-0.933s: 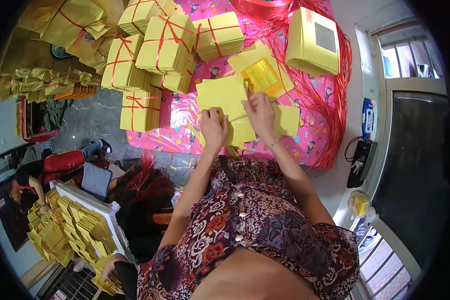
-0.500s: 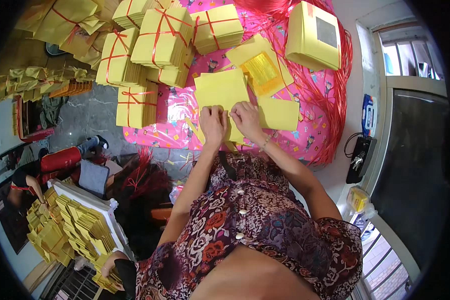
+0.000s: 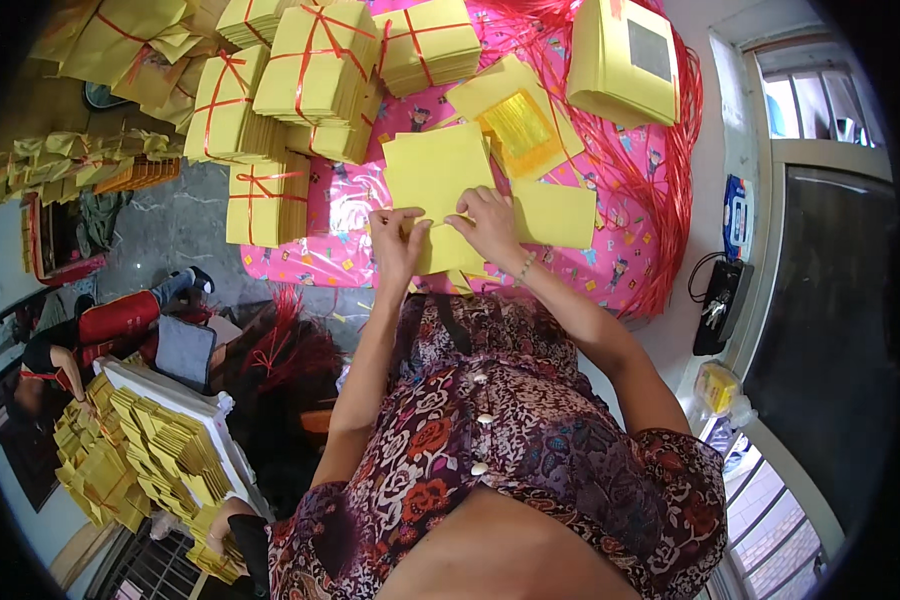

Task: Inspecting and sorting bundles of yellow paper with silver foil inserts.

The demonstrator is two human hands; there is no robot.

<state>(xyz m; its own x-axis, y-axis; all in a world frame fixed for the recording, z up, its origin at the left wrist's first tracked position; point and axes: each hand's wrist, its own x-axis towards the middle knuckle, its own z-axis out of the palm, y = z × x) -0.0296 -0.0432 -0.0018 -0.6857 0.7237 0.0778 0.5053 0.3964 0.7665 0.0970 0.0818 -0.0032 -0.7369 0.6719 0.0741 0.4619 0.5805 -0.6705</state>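
Observation:
A stack of yellow paper sheets [image 3: 435, 165] lies in front of me on the pink patterned table cover. At its near edge, my right hand [image 3: 485, 222] pinches a yellow paper sheet [image 3: 445, 255] between bent fingers and thumb. My left hand [image 3: 397, 245] rests at the left side of that sheet, thumb and forefinger apart, fingertips touching the paper. To the right of my right hand lies another yellow sheet [image 3: 558, 214]. Behind it is a yellow sheet with a shiny gold square [image 3: 518, 135].
Yellow paper bundles tied with red ribbon [image 3: 315, 65] stand at the back left. A thick yellow stack [image 3: 620, 65] sits at the back right beside red plastic strands [image 3: 670, 200]. At lower left, other people's hands [image 3: 220, 530] work over a white table [image 3: 220, 440] with folded yellow paper.
My left hand has shifted left and its thumb and forefinger have spread. My right hand has moved slightly up and stays at the sheet's edge. The whole view has shifted slightly.

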